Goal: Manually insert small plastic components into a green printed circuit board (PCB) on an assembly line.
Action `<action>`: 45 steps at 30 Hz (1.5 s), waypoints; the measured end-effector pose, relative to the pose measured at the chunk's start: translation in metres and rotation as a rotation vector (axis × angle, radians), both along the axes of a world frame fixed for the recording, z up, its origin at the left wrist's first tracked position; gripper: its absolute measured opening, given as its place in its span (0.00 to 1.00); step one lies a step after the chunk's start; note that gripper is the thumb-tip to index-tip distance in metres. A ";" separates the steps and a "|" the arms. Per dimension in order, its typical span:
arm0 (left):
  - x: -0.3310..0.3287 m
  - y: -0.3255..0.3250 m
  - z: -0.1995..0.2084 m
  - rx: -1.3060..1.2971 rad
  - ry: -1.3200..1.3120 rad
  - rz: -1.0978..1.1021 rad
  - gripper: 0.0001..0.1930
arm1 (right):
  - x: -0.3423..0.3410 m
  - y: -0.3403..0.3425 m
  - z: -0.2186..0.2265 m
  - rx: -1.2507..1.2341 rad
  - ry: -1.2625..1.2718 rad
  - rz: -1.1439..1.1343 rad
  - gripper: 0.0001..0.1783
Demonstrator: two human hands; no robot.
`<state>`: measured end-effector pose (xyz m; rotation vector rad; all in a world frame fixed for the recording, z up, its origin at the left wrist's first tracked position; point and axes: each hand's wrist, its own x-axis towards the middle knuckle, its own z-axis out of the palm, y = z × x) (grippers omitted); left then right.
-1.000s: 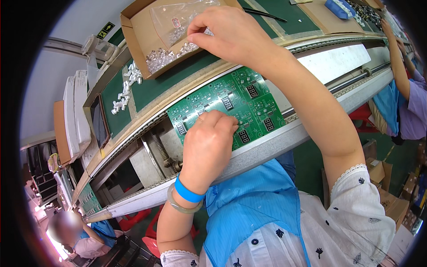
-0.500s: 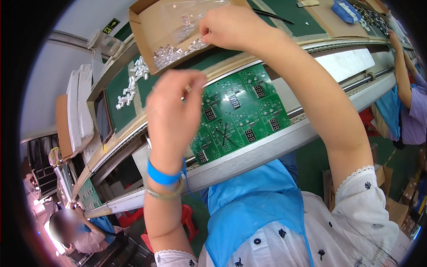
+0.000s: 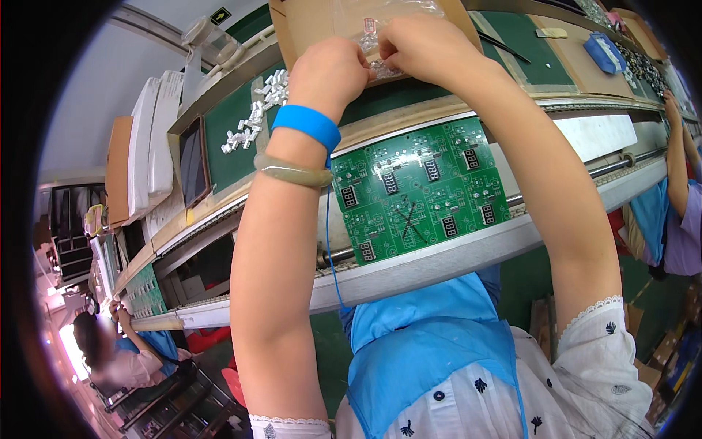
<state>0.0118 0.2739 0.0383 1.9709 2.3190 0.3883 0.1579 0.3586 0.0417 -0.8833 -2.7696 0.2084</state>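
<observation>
Both of my hands are at a cardboard box [image 3: 300, 23] holding a plastic bag [image 3: 420, 9] and small clear parts [image 3: 383, 71]. My left hand [image 3: 330, 73] has its fingers curled at the near side of the box; what they hold is hidden. Close beside it, my right hand [image 3: 420, 45] bends its fingers down over the clear parts, its fingertips pinched with their contents not visible. Below the hands, a green circuit board panel [image 3: 428, 197] with several black digit displays lies across the rails. A blue wrist strap [image 3: 306, 124] with a cord circles my left wrist.
White small parts [image 3: 252, 121] lie scattered left of the box, near a dark phone-like slab [image 3: 194, 161]. Black tweezers [image 3: 504, 46] and a blue bin [image 3: 604, 53] are to the right. A metal rail [image 3: 439, 262] runs in front. Other people work at both sides.
My left hand has moved from above the board's left end up to the box, beside the right hand. My view has shifted, uncovering more of the circuit board panel.
</observation>
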 end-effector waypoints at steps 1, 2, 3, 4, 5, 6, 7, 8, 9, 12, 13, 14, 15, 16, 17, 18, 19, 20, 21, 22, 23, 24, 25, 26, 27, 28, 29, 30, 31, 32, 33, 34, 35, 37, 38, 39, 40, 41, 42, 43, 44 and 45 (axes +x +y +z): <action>0.000 0.001 -0.001 -0.008 0.012 -0.005 0.13 | 0.001 0.001 -0.002 0.006 0.026 -0.006 0.06; 0.000 0.002 -0.002 -0.007 0.011 0.000 0.13 | 0.002 0.002 -0.005 0.006 0.025 -0.002 0.06; 0.000 0.002 -0.002 0.007 0.009 -0.021 0.13 | 0.004 0.003 -0.009 -0.004 0.090 0.023 0.07; -0.002 0.002 -0.004 0.021 0.008 -0.039 0.12 | 0.004 0.003 -0.010 -0.014 0.157 0.050 0.08; -0.002 0.003 -0.006 0.021 0.009 -0.033 0.12 | 0.004 0.002 -0.010 -0.015 0.158 0.056 0.08; -0.002 0.004 -0.009 0.099 0.006 -0.038 0.13 | 0.004 0.001 -0.011 0.014 0.173 0.049 0.08; -0.003 0.004 -0.012 0.178 0.004 -0.046 0.13 | 0.005 0.001 -0.012 0.043 0.187 0.041 0.08; -0.004 0.005 -0.014 0.178 0.004 -0.042 0.13 | 0.005 0.001 -0.012 0.043 0.187 0.045 0.08; -0.006 0.006 -0.016 0.237 0.047 -0.049 0.14 | 0.006 0.001 -0.012 0.072 0.193 0.047 0.09; -0.007 0.005 -0.013 0.321 0.088 -0.072 0.16 | 0.009 -0.001 -0.014 0.012 0.286 0.059 0.09; -0.007 0.004 -0.010 0.344 0.088 -0.089 0.16 | 0.010 -0.005 -0.011 -0.077 0.374 0.068 0.10; -0.007 0.002 -0.006 0.347 0.088 -0.088 0.16 | 0.012 -0.009 -0.007 -0.075 0.374 0.070 0.10; -0.006 0.000 -0.003 0.361 0.042 -0.077 0.15 | 0.016 -0.014 -0.003 -0.184 0.434 0.031 0.10; -0.005 -0.002 -0.002 0.376 -0.003 -0.068 0.14 | 0.019 -0.017 0.001 -0.293 0.493 -0.008 0.11; -0.004 -0.004 0.000 0.380 -0.003 -0.068 0.14 | 0.020 -0.016 0.001 -0.289 0.493 -0.007 0.11; -0.003 -0.005 0.001 0.425 -0.056 -0.053 0.15 | 0.020 -0.015 -0.002 -0.333 0.583 0.036 0.11; -0.004 -0.007 0.001 0.471 -0.108 -0.035 0.15 | 0.019 -0.015 -0.001 -0.379 0.673 0.083 0.11; -0.007 -0.006 0.001 0.474 -0.106 -0.031 0.15 | 0.019 -0.017 0.000 -0.377 0.673 0.088 0.11; -0.010 -0.004 0.001 0.404 -0.266 0.033 0.15 | 0.019 -0.019 0.000 -0.396 0.686 0.090 0.11; -0.008 -0.004 0.006 0.329 -0.428 0.093 0.15 | 0.020 -0.021 0.001 -0.415 0.699 0.087 0.11; -0.007 -0.006 0.011 0.332 -0.429 0.092 0.15 | 0.021 -0.024 0.001 -0.413 0.698 0.087 0.11; -0.008 -0.011 0.015 0.233 -0.677 0.121 0.15 | 0.021 -0.027 0.001 -0.536 0.757 0.061 0.11; -0.005 -0.020 0.023 0.130 -0.921 0.150 0.16 | 0.022 -0.031 0.003 -0.660 0.814 0.037 0.11; -0.003 -0.027 0.025 0.131 -0.923 0.149 0.16 | 0.023 -0.035 0.004 -0.658 0.813 0.037 0.11; -0.002 -0.033 0.027 0.121 -1.067 0.106 0.16 | 0.024 -0.041 0.005 -0.701 0.856 0.051 0.11; -0.002 -0.040 0.029 0.113 -1.209 0.064 0.16 | 0.025 -0.047 0.007 -0.746 0.901 0.070 0.10; -0.004 -0.047 0.029 0.117 -1.208 0.067 0.16 | 0.026 -0.052 0.008 -0.747 0.899 0.074 0.10; -0.006 -0.053 0.029 0.099 -1.303 0.066 0.15 | 0.029 -0.057 0.009 -0.859 0.874 0.043 0.12; -0.007 -0.058 0.027 0.078 -1.398 0.064 0.14 | 0.031 -0.061 0.010 -0.971 0.846 0.009 0.13; -0.007 -0.062 0.026 0.081 -1.399 0.065 0.14 | 0.031 -0.065 0.008 -1.002 0.850 -0.003 0.13; -0.006 -0.066 0.025 0.084 -1.427 0.052 0.14 | 0.031 -0.069 0.009 -1.003 0.848 0.000 0.13; -0.005 -0.069 0.024 0.087 -1.455 0.038 0.13 | 0.032 -0.072 0.010 -1.017 0.858 -0.011 0.13; -0.004 -0.072 0.023 0.091 -1.456 0.040 0.13 | 0.033 -0.076 0.010 -1.032 0.868 -0.021 0.13; -0.001 -0.078 0.022 0.118 -1.497 0.013 0.13 | 0.035 -0.080 0.010 -1.071 0.867 0.023 0.13; 0.000 -0.082 0.022 0.118 -1.505 0.027 0.12 | 0.037 -0.082 0.009 -1.109 0.867 0.064 0.13; 0.000 -0.087 0.024 0.121 -1.506 0.027 0.12 | 0.038 -0.084 0.007 -1.107 0.865 0.066 0.13; 0.001 -0.093 0.026 0.144 -1.515 0.046 0.11 | 0.039 -0.086 0.005 -1.164 0.863 0.084 0.14; 0.001 -0.099 0.027 0.168 -1.524 0.066 0.11 | 0.041 -0.088 0.003 -1.221 0.859 0.101 0.14; 0.000 -0.104 0.027 0.171 -1.525 0.067 0.11 | 0.042 -0.090 0.004 -1.255 0.842 0.103 0.14; -0.003 -0.110 0.027 0.140 -1.557 0.048 0.10 | 0.042 -0.093 0.005 -1.256 0.839 0.106 0.14; -0.005 -0.115 0.026 0.110 -1.589 0.029 0.10 | 0.043 -0.096 0.006 -1.307 0.835 0.098 0.14; -0.005 -0.121 0.024 0.112 -1.590 0.032 0.10 | 0.043 -0.099 0.007 -1.359 0.830 0.089 0.14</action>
